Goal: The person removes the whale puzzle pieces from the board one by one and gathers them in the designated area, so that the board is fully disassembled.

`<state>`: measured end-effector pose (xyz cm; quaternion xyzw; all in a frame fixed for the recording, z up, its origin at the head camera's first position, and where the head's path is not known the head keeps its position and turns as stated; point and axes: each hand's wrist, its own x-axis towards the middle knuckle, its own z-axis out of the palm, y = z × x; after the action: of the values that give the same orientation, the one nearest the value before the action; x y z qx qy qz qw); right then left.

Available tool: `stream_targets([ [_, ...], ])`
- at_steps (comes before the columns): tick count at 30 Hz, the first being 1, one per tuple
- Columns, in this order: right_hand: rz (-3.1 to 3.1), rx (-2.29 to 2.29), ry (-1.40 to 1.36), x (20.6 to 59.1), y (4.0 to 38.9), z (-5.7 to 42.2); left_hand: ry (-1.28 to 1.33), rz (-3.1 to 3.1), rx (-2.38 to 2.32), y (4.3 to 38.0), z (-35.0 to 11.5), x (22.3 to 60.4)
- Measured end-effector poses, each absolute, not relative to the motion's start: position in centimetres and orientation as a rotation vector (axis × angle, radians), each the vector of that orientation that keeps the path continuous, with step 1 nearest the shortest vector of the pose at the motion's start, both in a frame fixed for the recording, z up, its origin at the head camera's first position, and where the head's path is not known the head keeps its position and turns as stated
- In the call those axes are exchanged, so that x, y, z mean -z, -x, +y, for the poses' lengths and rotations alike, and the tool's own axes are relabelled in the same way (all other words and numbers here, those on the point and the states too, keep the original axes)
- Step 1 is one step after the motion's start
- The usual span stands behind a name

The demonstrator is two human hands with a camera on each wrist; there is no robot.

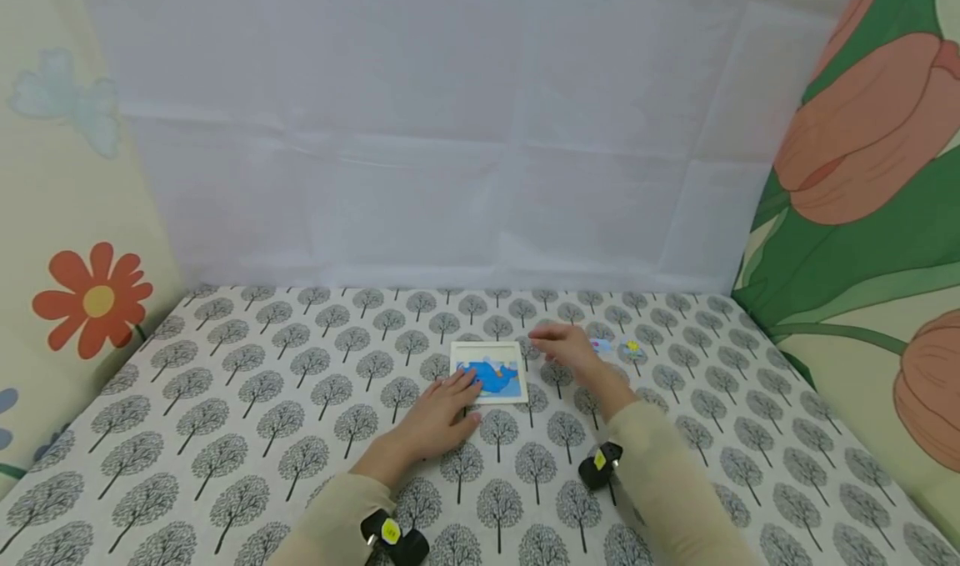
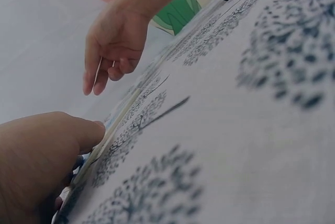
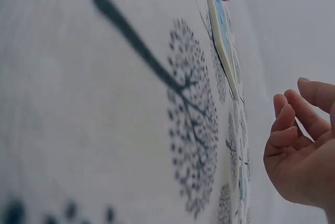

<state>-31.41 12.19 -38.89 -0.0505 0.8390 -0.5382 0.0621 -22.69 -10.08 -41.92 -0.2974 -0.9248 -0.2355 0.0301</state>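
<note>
A person's left hand (image 1: 442, 412) rests, fingers extended, across the left edge of a white-framed whale picture (image 1: 500, 378) on tree-print cloth (image 1: 337, 466). Just right of it, the raised right hand (image 1: 570, 353) pinches a thin flat piece (image 2: 98, 72). Beyond that wrist lie two small colored pieces (image 1: 632, 348); a white backdrop (image 1: 450, 132) hangs behind.

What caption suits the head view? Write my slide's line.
Left grip resting on a framed whale picture, right grip hovering beside it over tree-print cloth.
</note>
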Motion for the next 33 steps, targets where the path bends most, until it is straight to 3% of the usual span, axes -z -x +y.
stream_targets([
  [20, 2.529, 1.591, 0.052, 40.9, 30.7, 10.6, 0.986, -2.84, 0.605, 23.0, -8.6, 41.4],
  [33, 2.536, 1.658, 0.246, 41.6, 29.9, 10.5, 1.019, -2.887, 0.544, 23.1, -7.7, 41.8],
])
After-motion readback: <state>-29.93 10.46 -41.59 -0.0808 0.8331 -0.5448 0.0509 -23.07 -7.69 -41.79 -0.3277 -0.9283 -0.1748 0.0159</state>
